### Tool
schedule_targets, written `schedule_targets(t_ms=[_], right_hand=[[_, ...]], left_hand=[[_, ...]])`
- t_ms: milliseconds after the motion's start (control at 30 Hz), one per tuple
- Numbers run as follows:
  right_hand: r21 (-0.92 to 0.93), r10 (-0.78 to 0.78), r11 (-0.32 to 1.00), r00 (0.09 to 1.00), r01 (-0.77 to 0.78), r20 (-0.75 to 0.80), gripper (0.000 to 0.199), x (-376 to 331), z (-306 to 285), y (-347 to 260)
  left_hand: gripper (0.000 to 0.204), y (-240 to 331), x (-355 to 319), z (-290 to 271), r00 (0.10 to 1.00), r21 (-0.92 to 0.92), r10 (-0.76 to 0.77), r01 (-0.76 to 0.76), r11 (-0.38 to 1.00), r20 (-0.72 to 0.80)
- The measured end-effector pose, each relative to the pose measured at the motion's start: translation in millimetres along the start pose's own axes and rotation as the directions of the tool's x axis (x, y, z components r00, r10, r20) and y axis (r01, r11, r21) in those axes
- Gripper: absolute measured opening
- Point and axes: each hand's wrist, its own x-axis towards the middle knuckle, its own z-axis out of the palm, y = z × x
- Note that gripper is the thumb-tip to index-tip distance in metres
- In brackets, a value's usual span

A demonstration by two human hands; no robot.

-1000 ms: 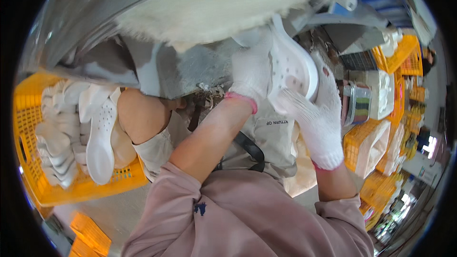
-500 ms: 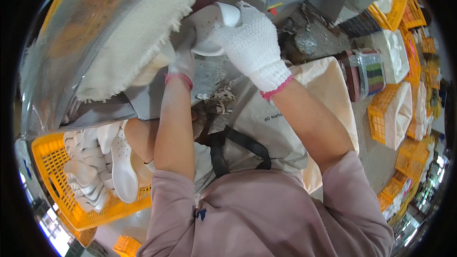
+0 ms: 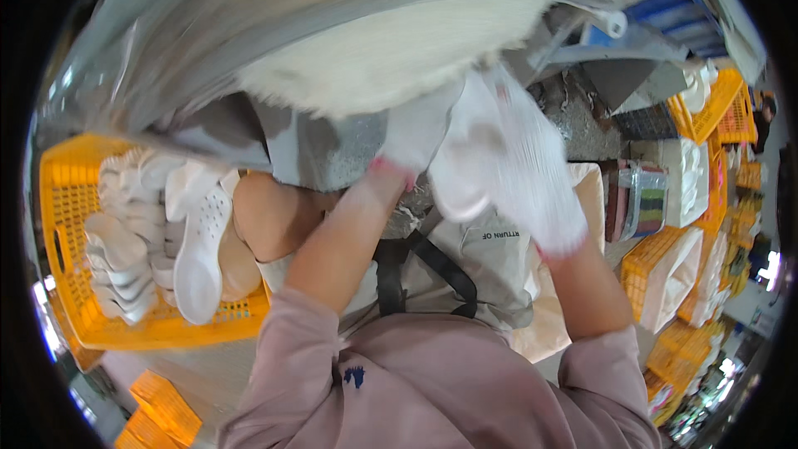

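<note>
Fingers (image 3: 515, 129) of the right hand (image 3: 532, 175), inside a white knitted glove, are curled around a white perforated clog (image 3: 461, 170) and clamp it from the right side, though motion blur hides how each finger lies. Opposite them, the left hand (image 3: 416, 137), gloved the same way, presses against the clog's left side, its fingers wrapped on the shoe as well. Both hands hold the clog up against the lower edge of a large fluffy cream-white buffing wheel (image 3: 374, 66), which sits under a curved, shiny metal hood (image 3: 249, 17). Bare forearms run down from the gloves to rolled pink sleeves (image 3: 432, 382), and a grey apron with black straps (image 3: 465, 274) hangs between them. At the left, an orange plastic crate (image 3: 75, 183) holds a pile of more white clogs (image 3: 158, 233), well apart from the hands. Toward the right, further orange baskets (image 3: 657, 270) stand in rows on the floor, some lined with white material, beside a wrapped bundle with coloured stripes (image 3: 640, 199).
</note>
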Motion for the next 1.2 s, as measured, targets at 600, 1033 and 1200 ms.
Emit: schedule_targets(t_ms=[600, 1033, 1200], right_hand=[[-0.17, -0.233, 0.96, 0.971, 0.221, -0.052, 0.032, -32, 76, -42], [-0.097, -0.255, 0.965, 0.955, 0.242, -0.155, 0.015, -49, 75, -41], [-0.234, -0.222, 0.955, 0.963, 0.182, -0.156, 0.02, -7, 88, -53]], left_hand=[[0.032, -5, -22, -55, 0.972, -0.061, 0.129, -0.144, 0.988, -0.198], [0.03, -12, -41, -43, 0.945, -0.632, -0.315, 0.193, 0.751, -0.086], [0.038, -30, -43, -27, 0.943, 0.227, -0.023, 0.103, 0.968, -0.333]])
